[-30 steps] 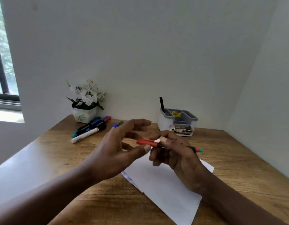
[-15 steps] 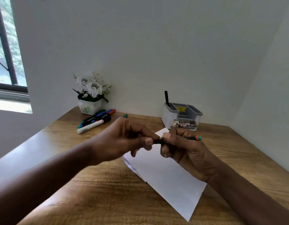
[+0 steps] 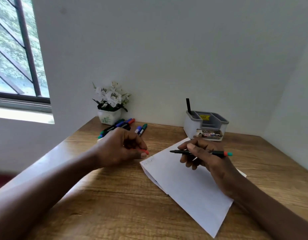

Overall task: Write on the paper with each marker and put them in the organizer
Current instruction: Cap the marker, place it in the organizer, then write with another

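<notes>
Marker [image 3: 200,152] uncapped, pinched in right hand [image 3: 208,158] fingers, lying crosswise, tip toward left hand [image 3: 122,148] clutching red cap [image 3: 145,151]; paper [image 3: 184,184] directly beneath.

Two bare arms in frame, nothing worn.
Left hand [image 3: 122,148] and right hand [image 3: 201,156]: no rings, no watch, no bands, no gloves. Forearms bare from wrist to the bottom frame edge, no sleeve or cuff showing on either. Nails short, unpainted; left thumbnail and right thumbnail both face the camera. Knuckle creases show on the right fingers [image 3: 185,161]. Left forearm looks much thicker near the lower-left corner, wide-angle lens stretch. No marks or ink seen on either hand.
</notes>
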The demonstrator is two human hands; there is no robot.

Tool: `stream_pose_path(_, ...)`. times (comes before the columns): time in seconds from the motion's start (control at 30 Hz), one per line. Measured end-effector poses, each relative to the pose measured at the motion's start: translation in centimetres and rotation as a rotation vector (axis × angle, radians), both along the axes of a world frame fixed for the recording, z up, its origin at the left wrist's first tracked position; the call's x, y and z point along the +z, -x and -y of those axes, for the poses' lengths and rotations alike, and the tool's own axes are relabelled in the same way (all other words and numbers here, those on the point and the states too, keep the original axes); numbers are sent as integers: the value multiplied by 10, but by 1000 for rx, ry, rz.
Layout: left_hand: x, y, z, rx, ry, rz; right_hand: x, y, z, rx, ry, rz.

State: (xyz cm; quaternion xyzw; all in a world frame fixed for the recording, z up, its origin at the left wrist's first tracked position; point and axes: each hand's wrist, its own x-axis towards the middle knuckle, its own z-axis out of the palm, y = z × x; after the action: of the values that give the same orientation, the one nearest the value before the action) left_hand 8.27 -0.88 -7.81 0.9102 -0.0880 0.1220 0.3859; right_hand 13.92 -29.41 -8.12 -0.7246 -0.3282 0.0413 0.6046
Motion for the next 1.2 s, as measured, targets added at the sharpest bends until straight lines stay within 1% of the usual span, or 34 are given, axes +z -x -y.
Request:
stream_pose_path(0.1,-5,-1,-1,147,-174,16,-1,0,0,-12,77,65)
stream_pose_path(0.17,-10,0,-2,212,-219,20,-3,2,0,-25,151,128)
stream_pose_path(0.3,-15,14,-4,272,-240,34,-6,6,-3,-13,214,185)
stream_pose_path(0.43,-14,31,-5,285,-244,-81,-2,12,-9,-43,171,223)
stream_pose_path(0.53,-10,31,0,323,-258,-170,0,8,-21,-134,183,294)
stream_pose_path(0.6,-8,32,1,331,-248,-195,-1,3,-30,-192,268,370)
stream_pose_path(0.67,-8,31,-1,334,-266,-226,-6,3,-38,-178,363,424)
stream_pose_path(0.8,-8,29,-2,326,-388,-292,-11,10,-46,-123,580,591)
stream_pose_path(0.87,-7,28,-2,317,-409,-303,-9,14,-52,-121,588,630)
stream_pose_path(0.9,-6,28,-1,314,-417,-305,-6,14,-55,-137,537,587)
stream_pose_path(0.93,-6,27,-1,309,-427,-313,-3,14,-59,-158,460,458)
stream_pose_path(1.0,-6,25,-2,299,-442,-326,4,15,-67,-111,263,29)
stream_pose_path(1.03,-6,25,-3,293,-445,-332,6,15,-70,-66,191,-132)
stream_pose_path(1.07,-6,25,-3,287,-444,-334,7,14,-72,-44,172,-190)
stream_pose_path(1.2,-5,22,-6,256,-420,-347,4,10,-74,-66,192,-195)
